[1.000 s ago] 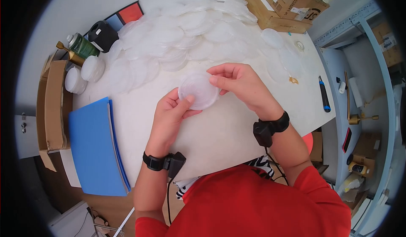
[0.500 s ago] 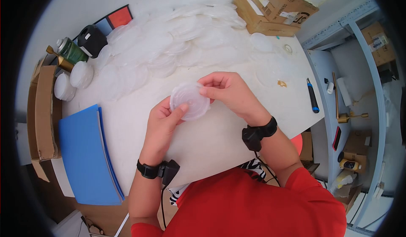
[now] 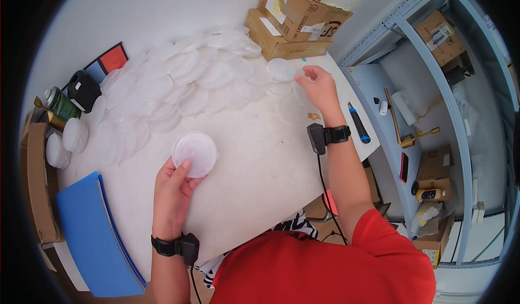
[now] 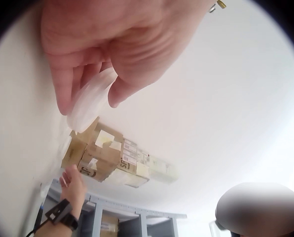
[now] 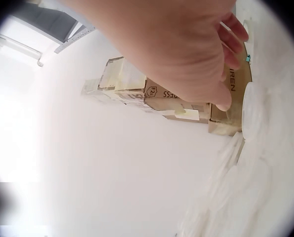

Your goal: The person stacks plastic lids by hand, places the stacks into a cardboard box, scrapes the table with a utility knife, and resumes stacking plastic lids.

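My left hand pinches a round, translucent white plastic lid, thumb on its face and fingers behind, over the front of the table. The left wrist view shows this lid edge-on between thumb and fingers. At the back right, my right hand has its fingers loosely bent and thumb apart, with nothing between them. Just left of its fingertips lies another round lid on the table. A broad heap of similar lids spreads along the wall.
Cardboard boxes are stacked behind the heap. A blue-and-black utility knife lies right of my right hand, before a metal shelf. At left are a blue folder, an open carton and wrapped lid stacks.
My right hand has let go of the lid's edge and moved away right to the back of the table. My left hand keeps holding the lid. The head view has turned right.
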The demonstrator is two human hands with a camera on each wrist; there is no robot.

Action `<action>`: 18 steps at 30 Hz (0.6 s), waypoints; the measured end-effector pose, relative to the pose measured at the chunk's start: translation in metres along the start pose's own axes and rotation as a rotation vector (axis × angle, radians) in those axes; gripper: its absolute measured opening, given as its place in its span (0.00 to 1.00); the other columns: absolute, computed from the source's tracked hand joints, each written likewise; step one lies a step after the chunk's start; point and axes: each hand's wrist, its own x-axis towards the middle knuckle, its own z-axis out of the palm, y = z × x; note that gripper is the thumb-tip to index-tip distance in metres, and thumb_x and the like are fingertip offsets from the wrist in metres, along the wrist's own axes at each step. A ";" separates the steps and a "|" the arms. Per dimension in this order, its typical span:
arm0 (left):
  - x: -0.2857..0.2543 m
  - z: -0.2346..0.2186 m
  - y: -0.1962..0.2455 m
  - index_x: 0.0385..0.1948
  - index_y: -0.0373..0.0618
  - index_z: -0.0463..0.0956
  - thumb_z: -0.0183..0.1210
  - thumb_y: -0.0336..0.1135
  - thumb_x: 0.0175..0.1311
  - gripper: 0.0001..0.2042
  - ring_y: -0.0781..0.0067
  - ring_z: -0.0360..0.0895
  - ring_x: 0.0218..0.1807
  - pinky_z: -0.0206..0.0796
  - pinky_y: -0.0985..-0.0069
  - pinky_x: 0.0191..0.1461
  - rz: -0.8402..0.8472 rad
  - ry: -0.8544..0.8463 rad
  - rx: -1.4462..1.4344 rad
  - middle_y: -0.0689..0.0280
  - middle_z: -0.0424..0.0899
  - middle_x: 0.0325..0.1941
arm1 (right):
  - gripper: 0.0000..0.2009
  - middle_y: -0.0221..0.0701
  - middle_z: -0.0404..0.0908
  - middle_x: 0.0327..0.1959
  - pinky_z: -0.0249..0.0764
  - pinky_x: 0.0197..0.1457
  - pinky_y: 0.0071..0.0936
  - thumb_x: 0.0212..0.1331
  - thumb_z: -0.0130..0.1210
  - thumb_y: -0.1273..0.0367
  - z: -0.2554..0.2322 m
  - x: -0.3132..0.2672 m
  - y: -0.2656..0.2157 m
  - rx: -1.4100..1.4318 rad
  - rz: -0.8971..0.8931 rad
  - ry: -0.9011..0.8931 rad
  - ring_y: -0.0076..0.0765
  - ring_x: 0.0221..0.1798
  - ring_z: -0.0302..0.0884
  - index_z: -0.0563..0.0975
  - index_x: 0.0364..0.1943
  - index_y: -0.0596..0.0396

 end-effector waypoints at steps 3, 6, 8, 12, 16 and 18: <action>0.000 0.000 -0.003 0.65 0.32 0.70 0.56 0.30 0.75 0.20 0.68 0.84 0.58 0.79 0.71 0.63 -0.027 -0.042 -0.015 0.57 0.82 0.61 | 0.32 0.51 0.82 0.58 0.76 0.64 0.37 0.53 0.73 0.57 0.001 0.019 0.015 -0.212 -0.067 -0.059 0.49 0.62 0.81 0.79 0.60 0.63; -0.001 -0.001 -0.003 0.62 0.32 0.73 0.56 0.29 0.75 0.17 0.68 0.83 0.59 0.77 0.70 0.65 -0.039 -0.042 0.005 0.58 0.84 0.59 | 0.38 0.52 0.81 0.61 0.74 0.67 0.42 0.50 0.73 0.54 -0.006 0.029 0.026 -0.289 -0.029 -0.087 0.55 0.64 0.79 0.76 0.64 0.60; 0.000 -0.005 -0.004 0.62 0.32 0.73 0.56 0.29 0.75 0.17 0.68 0.83 0.58 0.77 0.70 0.64 -0.045 -0.043 0.005 0.58 0.84 0.59 | 0.39 0.50 0.83 0.59 0.74 0.68 0.44 0.48 0.73 0.53 -0.013 0.035 0.031 -0.292 0.018 -0.086 0.56 0.63 0.80 0.75 0.66 0.58; 0.002 -0.009 -0.005 0.61 0.33 0.73 0.56 0.29 0.75 0.17 0.69 0.84 0.57 0.77 0.70 0.64 -0.066 -0.054 0.003 0.58 0.84 0.58 | 0.41 0.49 0.81 0.62 0.71 0.70 0.43 0.45 0.73 0.52 -0.017 0.041 0.042 -0.294 0.102 -0.184 0.52 0.66 0.79 0.76 0.65 0.56; 0.002 -0.007 -0.005 0.62 0.33 0.74 0.56 0.29 0.75 0.17 0.70 0.84 0.57 0.77 0.71 0.63 -0.076 -0.047 0.001 0.58 0.84 0.58 | 0.41 0.47 0.82 0.63 0.70 0.69 0.44 0.44 0.74 0.52 -0.013 0.046 0.049 -0.349 0.089 -0.185 0.50 0.65 0.80 0.77 0.65 0.54; 0.002 -0.006 -0.005 0.62 0.33 0.73 0.56 0.29 0.75 0.18 0.68 0.84 0.58 0.77 0.70 0.64 -0.080 -0.041 0.011 0.58 0.84 0.59 | 0.40 0.46 0.82 0.62 0.70 0.69 0.45 0.44 0.74 0.52 -0.011 0.047 0.050 -0.349 0.085 -0.187 0.49 0.65 0.80 0.77 0.65 0.53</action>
